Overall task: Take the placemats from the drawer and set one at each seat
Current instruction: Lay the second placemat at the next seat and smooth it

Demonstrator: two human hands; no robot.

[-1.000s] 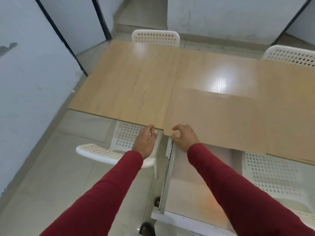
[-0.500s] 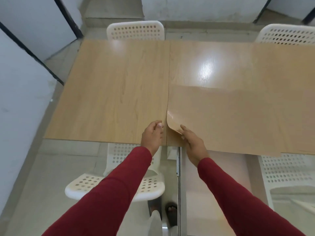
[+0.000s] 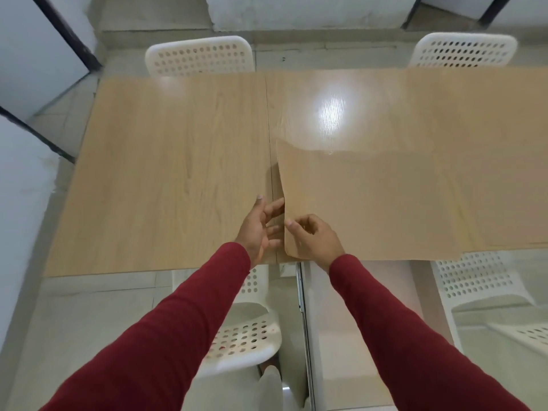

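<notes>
Both hands meet at the placemat (image 3: 370, 200) edge: right hand (image 3: 314, 237) pinching it, left hand (image 3: 261, 226) spread beneath

A small dining corner with pale walls and a wood-grain table

The long table (image 3: 178, 161) shows a seam down its middle and a bright glare of light on its far half. White perforated chairs stand round it: two at the far side (image 3: 200, 56) (image 3: 462, 50), two tucked under the near edge (image 3: 246, 342) (image 3: 477, 280). Pale grey floor tiles (image 3: 74, 315) run to whitish walls (image 3: 20, 203) crossed by dark strips (image 3: 68, 34).
</notes>
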